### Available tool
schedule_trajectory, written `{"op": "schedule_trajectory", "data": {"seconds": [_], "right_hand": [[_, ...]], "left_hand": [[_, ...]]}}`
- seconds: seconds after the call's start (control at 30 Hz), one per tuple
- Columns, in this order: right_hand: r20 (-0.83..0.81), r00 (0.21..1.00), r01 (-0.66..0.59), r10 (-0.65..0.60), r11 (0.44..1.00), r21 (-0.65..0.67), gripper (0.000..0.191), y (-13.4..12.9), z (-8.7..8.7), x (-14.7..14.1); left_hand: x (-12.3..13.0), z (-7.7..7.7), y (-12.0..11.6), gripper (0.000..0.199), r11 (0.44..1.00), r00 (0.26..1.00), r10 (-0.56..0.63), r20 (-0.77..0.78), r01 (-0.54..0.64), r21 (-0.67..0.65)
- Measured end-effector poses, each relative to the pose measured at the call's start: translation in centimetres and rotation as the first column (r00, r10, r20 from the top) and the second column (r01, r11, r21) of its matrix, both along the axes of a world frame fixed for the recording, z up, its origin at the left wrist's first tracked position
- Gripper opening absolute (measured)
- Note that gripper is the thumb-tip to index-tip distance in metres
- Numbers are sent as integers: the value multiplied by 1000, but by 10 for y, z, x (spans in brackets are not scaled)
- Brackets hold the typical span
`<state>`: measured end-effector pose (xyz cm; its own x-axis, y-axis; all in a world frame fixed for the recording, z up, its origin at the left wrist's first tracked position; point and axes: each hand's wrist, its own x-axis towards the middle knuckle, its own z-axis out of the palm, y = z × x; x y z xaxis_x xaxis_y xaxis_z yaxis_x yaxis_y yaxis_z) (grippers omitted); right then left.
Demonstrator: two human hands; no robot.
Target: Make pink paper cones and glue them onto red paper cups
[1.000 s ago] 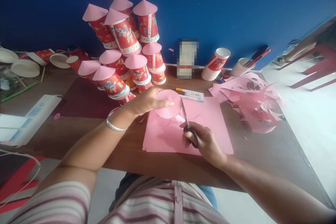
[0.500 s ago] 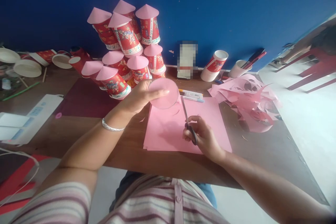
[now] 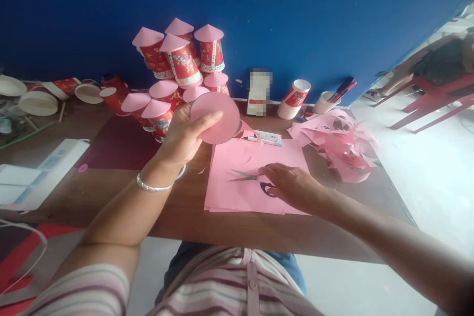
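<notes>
My left hand (image 3: 185, 133) grips a round pink paper disc (image 3: 218, 121) by its left side, thumb across the top face, raised above the table. The disc has a thin dark line along its edge. A pair of scissors (image 3: 252, 177) lies with parted blades over a stack of pink paper sheets (image 3: 237, 197). My right hand (image 3: 287, 180) is at the scissors' black handles, fingers closed against them. Behind my left hand stand several red patterned cups (image 3: 183, 64) with pink cone tops, some stacked on others.
Pink paper offcuts (image 3: 344, 143) are heaped at the right. Markers (image 3: 268, 137) lie behind the stack. Along the blue wall stand a phone-like blurred object (image 3: 258, 98), a coneless red cup (image 3: 296, 96) and a pen cup (image 3: 326, 103). A power strip (image 3: 55, 168) lies left.
My left hand has brought the disc left and closer to the camera. The scissors have gone from upright in my right hand to lying with blades pointing left; my right hand has turned palm down.
</notes>
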<state>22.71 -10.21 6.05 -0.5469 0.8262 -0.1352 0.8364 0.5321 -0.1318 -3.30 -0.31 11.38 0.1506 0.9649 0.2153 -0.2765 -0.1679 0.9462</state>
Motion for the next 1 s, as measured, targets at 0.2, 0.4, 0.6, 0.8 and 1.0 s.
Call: {"op": "schedule_trajectory", "data": {"seconds": [0.2,0.4,0.6,0.8,1.0], "right_hand": [[189,974,-123,122,992,-10,27,4,0,-4],[151,976,-167,158,985,50,28,3,-1,3],[231,958,-195,168,976,97,35,-5,1,8],[127,990,-80,58,982,174,18,10,14,4],[-148,983,154,-107,923,353,45,73,12,-15]], "left_hand": [[0,-6,-1,27,998,995,-61,-85,61,-1],[-6,-17,3,29,997,987,-71,-142,69,-22],[-6,-23,4,29,997,989,-72,-128,66,-47],[-8,-29,8,27,1000,992,-18,-122,15,-26],[-5,-26,7,30,998,993,56,-106,-57,-11]]}}
